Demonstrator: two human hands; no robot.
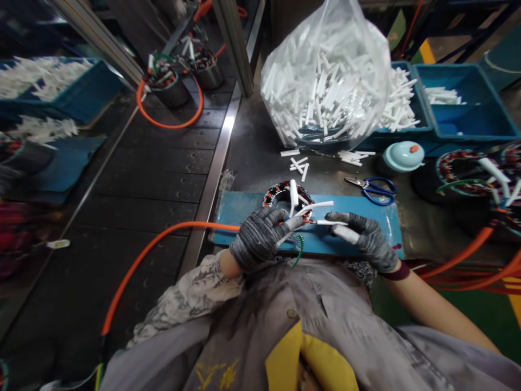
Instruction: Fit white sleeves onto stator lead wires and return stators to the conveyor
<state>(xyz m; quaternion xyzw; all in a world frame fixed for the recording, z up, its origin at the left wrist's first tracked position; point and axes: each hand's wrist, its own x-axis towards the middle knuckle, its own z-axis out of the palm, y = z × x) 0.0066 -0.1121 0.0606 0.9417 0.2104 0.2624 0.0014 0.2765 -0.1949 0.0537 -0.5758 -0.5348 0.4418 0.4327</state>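
In front of me on a blue mat (325, 241) sits a motor stator (280, 191) with a ring of windings and several leads in white sleeves. My left hand (260, 237), in a grey striped glove, is closed at its near side, its thumb and forefinger pinching a wire lead. An orange cable (179, 225) runs from the left to under that hand. My right hand (368, 239), gloved alike, pinches a thin white sleeve (329, 222) that lies in line with the lead's tip. A green wire (300, 251) curls beside the left fingers.
Blue-handled scissors (378, 190) and loose white sleeves (299, 165) lie beyond the mat. A clear bag (325, 81) of sleeves and blue bins (472, 122) stand behind. Another stator (459, 168) is at right. On the roller conveyor (158, 168) at left stand more stators (169, 89).
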